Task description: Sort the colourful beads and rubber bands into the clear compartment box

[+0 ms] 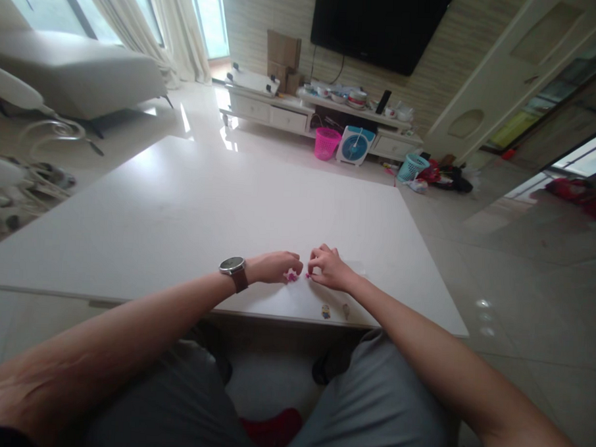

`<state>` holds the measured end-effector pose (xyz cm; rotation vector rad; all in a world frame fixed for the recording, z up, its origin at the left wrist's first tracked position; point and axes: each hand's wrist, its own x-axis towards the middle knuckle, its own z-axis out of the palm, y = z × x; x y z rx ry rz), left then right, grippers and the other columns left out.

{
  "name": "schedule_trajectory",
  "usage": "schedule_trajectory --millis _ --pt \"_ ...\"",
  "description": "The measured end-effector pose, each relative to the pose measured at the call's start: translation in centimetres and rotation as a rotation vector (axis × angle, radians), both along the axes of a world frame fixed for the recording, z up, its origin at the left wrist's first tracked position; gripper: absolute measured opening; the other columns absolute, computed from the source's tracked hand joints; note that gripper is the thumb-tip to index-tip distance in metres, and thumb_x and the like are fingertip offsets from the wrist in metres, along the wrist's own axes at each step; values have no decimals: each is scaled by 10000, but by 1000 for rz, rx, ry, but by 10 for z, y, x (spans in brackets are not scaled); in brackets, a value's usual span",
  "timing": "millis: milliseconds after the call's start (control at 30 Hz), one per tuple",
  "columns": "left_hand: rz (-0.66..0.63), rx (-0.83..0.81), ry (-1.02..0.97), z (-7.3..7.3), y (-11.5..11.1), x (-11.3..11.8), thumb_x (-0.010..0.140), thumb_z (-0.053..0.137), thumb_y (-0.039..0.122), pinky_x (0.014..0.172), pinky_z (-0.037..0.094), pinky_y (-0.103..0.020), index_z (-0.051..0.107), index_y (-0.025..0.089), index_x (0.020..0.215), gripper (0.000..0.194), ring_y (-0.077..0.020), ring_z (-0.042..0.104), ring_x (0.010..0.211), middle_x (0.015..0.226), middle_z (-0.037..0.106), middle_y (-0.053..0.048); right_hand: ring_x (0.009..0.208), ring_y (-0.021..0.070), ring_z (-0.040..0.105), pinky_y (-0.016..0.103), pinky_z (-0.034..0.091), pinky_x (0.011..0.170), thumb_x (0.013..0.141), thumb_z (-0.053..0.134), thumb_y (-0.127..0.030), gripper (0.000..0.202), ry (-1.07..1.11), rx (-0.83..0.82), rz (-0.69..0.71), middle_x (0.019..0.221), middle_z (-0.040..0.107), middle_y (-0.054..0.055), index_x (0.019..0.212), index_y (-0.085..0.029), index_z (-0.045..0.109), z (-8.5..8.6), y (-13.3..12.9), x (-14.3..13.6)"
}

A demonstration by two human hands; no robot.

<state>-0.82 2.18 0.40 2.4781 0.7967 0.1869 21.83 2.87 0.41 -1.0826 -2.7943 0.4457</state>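
My left hand [279,267], with a watch [233,267] on its wrist, rests low over the white table [220,207] near its front edge. Its curled fingers are closed around a small pink piece [292,276]. Just to the right, my right hand [326,267] pinches a tiny pink bit [308,275] between thumb and fingers. The two hands are close but apart. Nearer the edge lie a small yellow and blue figure [326,312] and a small brownish piece [345,310]. A faint clear sheet or bag [358,268] shows behind my right wrist.
My legs are under the table's front edge. Beyond the table stand a pink basket [326,144], a blue and white fan [355,146], a light blue basket [413,168] and a low white cabinet [287,120]. A pale sofa [82,76] is at the left.
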Motion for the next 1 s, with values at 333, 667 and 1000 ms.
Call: schedule_trajectory --millis 333,667,1000 --pt "65 11 49 1 -2 1 807 635 129 665 427 -219 694 187 903 127 -118 589 727 892 658 -26 1044 233 450 373 264 832 860 679 -286 94 -41 39 39 990 618 56 810 -217 718 -8 -1 -13" --pt "73 25 45 -1 -2 1 801 637 104 701 429 -222 720 196 903 161 -126 601 756 868 667 -24 1027 232 457 376 278 844 842 698 -284 74 -4 2 103 984 627 55 872 -248 754 -6 0 -19" --pt "75 13 87 -1 -7 5 794 704 217 681 422 -232 682 207 943 151 -136 580 767 930 622 -27 1015 224 500 362 298 836 781 588 -120 157 78 54 -168 931 657 49 802 -201 721 11 15 0"
